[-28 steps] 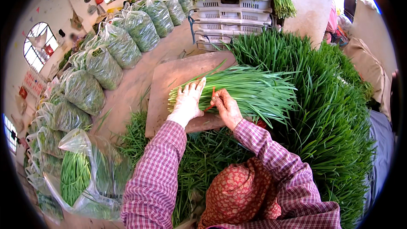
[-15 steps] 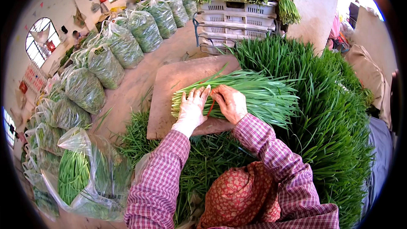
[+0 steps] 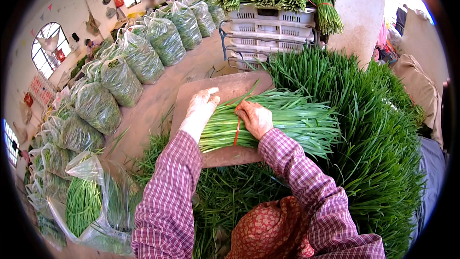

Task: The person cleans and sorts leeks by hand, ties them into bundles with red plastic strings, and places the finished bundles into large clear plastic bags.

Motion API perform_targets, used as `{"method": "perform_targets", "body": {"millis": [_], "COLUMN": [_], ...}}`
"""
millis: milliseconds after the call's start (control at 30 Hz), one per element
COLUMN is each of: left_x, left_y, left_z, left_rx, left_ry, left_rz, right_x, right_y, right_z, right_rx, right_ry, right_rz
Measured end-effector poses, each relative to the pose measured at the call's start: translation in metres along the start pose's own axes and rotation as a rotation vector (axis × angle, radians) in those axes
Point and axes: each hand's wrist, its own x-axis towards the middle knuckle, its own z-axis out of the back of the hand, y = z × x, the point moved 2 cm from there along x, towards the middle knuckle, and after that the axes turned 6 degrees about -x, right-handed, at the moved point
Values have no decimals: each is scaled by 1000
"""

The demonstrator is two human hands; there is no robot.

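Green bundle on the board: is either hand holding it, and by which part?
The right hand appears to pinch the green bundle at the red tie. The left hand is by the stem end; whether it holds anything cannot be told.

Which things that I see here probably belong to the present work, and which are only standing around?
Probably in the work:
left hand, at the bundle's pale end
right hand, on the green bundle
red tie, across the bundle
brown board, underneath

Apparently standing around:
filled bags
stacked crates
beige cloth
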Motion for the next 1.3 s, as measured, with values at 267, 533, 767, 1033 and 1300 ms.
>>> {"method": "perform_targets", "body": {"millis": [267, 533, 767, 1033, 1300], "left_x": [37, -10, -14, 34, 64], "left_y": [-6, 17, 24, 21, 28], "left_z": [-55, -77, -64, -17, -61], "left_rx": [332, 426, 236, -37, 541], "left_ry": [323, -53, 85, 34, 130], "left_rz": [163, -124, -134, -40, 154], "right_x": [-10, -18, -2, -15, -19], "right_y": [-1, 8, -10, -10, -9], "right_z": [4, 13, 8, -2, 9], "right_rx": [12, -220, -106, -141, -218], "right_ry": [-33, -37, 566, 321, 307], "right_rz": [10, 204, 27, 86, 34]}}
